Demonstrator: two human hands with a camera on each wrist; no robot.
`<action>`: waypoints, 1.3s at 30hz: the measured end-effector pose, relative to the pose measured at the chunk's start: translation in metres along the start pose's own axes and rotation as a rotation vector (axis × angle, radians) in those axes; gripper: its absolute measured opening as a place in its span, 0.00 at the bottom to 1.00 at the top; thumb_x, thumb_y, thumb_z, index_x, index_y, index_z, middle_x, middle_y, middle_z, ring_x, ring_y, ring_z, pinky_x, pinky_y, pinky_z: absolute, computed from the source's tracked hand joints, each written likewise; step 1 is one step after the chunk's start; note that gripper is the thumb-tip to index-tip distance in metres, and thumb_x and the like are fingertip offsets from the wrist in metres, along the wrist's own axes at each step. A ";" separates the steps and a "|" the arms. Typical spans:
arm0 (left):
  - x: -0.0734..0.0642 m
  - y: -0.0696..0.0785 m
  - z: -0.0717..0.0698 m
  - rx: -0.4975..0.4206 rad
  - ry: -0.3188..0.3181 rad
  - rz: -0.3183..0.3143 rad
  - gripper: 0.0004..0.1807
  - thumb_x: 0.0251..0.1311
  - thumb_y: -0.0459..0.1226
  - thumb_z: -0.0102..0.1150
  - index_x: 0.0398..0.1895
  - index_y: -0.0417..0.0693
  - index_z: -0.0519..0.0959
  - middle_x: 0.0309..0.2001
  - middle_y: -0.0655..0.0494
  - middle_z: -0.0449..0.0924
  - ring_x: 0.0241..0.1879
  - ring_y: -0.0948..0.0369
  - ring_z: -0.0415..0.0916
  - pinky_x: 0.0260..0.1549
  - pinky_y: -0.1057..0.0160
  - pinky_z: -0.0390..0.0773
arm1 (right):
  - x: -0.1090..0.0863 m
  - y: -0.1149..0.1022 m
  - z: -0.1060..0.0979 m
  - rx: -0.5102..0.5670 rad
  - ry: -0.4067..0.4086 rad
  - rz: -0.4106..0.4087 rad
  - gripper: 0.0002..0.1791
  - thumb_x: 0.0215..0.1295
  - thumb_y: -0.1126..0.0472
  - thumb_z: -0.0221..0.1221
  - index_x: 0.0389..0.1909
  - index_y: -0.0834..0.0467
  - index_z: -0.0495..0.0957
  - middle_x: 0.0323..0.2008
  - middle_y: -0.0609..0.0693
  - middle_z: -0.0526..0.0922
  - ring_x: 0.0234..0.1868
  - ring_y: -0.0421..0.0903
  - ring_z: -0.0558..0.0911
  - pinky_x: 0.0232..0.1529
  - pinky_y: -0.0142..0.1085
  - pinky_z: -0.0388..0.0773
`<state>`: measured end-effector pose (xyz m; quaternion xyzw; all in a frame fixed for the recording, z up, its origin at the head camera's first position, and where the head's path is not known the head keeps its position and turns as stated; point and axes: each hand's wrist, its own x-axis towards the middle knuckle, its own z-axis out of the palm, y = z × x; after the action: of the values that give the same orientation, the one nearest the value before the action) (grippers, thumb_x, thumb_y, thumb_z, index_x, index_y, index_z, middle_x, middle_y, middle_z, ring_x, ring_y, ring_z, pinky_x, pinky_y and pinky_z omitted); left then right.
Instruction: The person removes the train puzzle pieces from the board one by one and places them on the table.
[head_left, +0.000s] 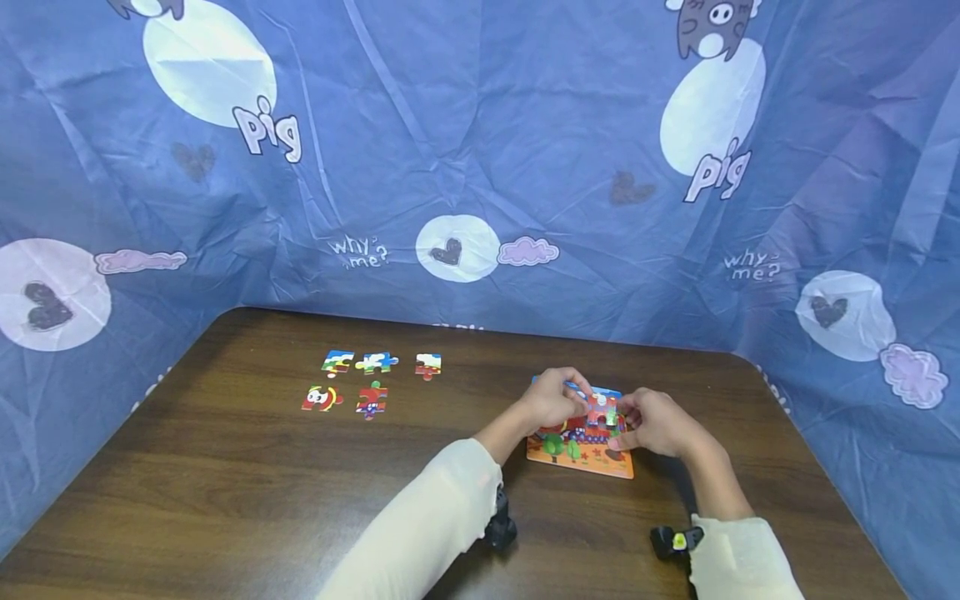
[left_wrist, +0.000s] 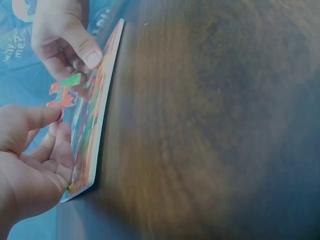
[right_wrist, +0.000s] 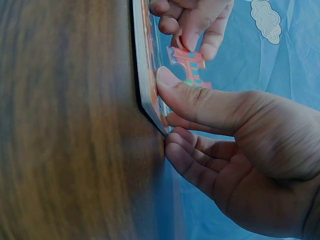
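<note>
My left hand (head_left: 553, 398) pinches a red jigsaw piece (head_left: 602, 400) between thumb and finger, just above the puzzle board (head_left: 536, 451). In the left wrist view, the piece (left_wrist: 63, 96) stands tilted up from the board and shows a green end. My right hand (head_left: 662, 425) grips the board's right side, its thumb on the printed face and the other fingers bent at the edge, as the right wrist view shows. The board carries a colourful picture with an orange lower strip and green trees. Both hands partly cover it.
Several loose jigsaw pieces lie apart on the brown wooden table (head_left: 262, 500) at the left, among them a red one (head_left: 372, 402) and one with a white face (head_left: 321, 398). A blue patterned cloth (head_left: 480, 150) hangs behind the table and along its sides.
</note>
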<state>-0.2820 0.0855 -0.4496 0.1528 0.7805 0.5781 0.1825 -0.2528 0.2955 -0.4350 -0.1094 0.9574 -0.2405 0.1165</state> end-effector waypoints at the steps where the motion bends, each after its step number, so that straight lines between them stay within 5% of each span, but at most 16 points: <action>1: 0.000 0.000 -0.001 0.005 0.013 0.014 0.12 0.59 0.22 0.65 0.42 0.44 0.80 0.32 0.51 0.85 0.27 0.60 0.78 0.22 0.67 0.73 | 0.000 0.000 0.000 -0.003 -0.001 0.003 0.32 0.48 0.58 0.81 0.51 0.70 0.82 0.37 0.53 0.80 0.39 0.49 0.77 0.43 0.45 0.77; 16: -0.021 0.000 -0.053 0.122 0.045 0.122 0.12 0.57 0.25 0.64 0.44 0.43 0.80 0.30 0.54 0.82 0.29 0.62 0.75 0.26 0.66 0.72 | 0.000 -0.003 0.002 0.016 -0.009 0.035 0.35 0.48 0.59 0.80 0.56 0.69 0.81 0.41 0.53 0.81 0.43 0.49 0.78 0.48 0.47 0.78; 39: -0.069 -0.040 -0.150 0.185 0.068 0.053 0.17 0.48 0.19 0.55 0.42 0.36 0.78 0.32 0.50 0.83 0.33 0.60 0.80 0.30 0.65 0.72 | -0.002 -0.003 0.001 0.028 0.003 0.037 0.35 0.48 0.58 0.80 0.56 0.68 0.81 0.42 0.54 0.80 0.43 0.50 0.77 0.48 0.48 0.78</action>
<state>-0.2917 -0.0843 -0.4409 0.1698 0.8320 0.5130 0.1256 -0.2505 0.2928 -0.4344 -0.0897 0.9559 -0.2519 0.1212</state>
